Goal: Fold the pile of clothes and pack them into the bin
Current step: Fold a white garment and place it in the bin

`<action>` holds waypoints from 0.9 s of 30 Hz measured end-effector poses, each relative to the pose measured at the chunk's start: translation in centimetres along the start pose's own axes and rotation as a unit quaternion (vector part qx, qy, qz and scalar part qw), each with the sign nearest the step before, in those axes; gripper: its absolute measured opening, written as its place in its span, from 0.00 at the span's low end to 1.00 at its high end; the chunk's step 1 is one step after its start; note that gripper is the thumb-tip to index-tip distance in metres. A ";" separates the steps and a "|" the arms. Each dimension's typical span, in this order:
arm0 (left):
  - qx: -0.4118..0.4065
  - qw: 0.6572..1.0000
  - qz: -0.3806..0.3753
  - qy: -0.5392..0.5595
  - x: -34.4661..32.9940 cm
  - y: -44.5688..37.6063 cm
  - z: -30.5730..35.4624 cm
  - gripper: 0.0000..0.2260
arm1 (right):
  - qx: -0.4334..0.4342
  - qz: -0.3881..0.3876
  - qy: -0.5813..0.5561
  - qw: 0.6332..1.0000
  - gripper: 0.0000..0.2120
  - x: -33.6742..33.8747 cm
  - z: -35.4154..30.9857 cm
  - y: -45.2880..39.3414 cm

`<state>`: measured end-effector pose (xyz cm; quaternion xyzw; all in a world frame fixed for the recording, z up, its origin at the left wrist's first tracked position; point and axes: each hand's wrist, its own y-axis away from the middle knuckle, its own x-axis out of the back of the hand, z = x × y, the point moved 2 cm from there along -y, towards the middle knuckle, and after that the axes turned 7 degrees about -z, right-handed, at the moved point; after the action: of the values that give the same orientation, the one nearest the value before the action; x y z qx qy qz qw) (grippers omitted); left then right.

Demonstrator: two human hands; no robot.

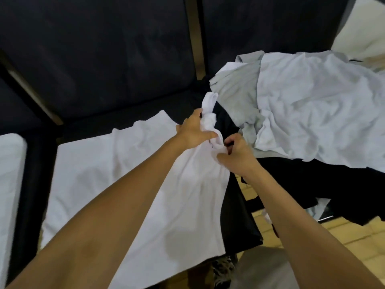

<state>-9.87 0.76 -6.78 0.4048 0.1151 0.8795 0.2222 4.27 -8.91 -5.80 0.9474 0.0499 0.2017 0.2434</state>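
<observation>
A white shirt (116,174) lies spread flat across a dark seat in the middle of the view. At its right upper corner the fabric is bunched into a roll. My left hand (192,132) grips that bunched part from the left, and my right hand (235,155) pinches it from the right, just below. To the right a pile of clothes (312,113) lies heaped, pale blue-white on top, grey under it, black garments beneath. No bin is in view.
Dark padded seats (100,65) with a backrest fill the upper half. Another white cloth (10,174) lies at the left edge. Yellow tiled floor (337,236) shows at the lower right, past the seat's edge. A grey shape sits at the bottom centre.
</observation>
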 end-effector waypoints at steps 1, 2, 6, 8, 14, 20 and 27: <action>-0.018 0.999 -0.008 0.040 0.0 -0.5 0.4 0.35 | -0.022 -0.031 -0.034 0.999 0.19 0.3 -0.1 0.1; -0.037 0.997 -0.007 0.065 0.0 -0.7 0.8 0.29 | -0.042 -0.062 -0.060 0.995 0.22 0.7 -0.2 0.2; -0.102 0.987 0.058 0.113 0.7 -0.5 2.8 0.07 | -0.035 -0.132 -0.154 0.979 0.17 1.5 -0.7 0.5; -0.143 0.977 0.046 0.148 1.5 0.4 4.2 0.07 | -0.016 -0.159 -0.188 0.969 0.15 1.8 -1.1 0.8; -0.186 0.964 0.029 0.190 4.0 2.4 6.6 0.06 | -0.017 -0.190 -0.370 0.909 0.18 3.2 -2.5 1.7; -0.242 0.945 0.004 0.220 5.0 3.2 10.1 0.11 | -0.002 -0.103 -0.377 0.920 0.14 4.8 -2.6 1.9; -0.207 0.953 -0.045 0.214 1.6 1.9 12.9 0.08 | 0.019 -0.051 -0.325 0.944 0.03 6.2 -2.5 2.1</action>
<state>-1.51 0.19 3.31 0.1465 -0.0069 0.9390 0.3111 8.91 -8.44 -0.56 0.9621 0.0201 -0.1311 0.2381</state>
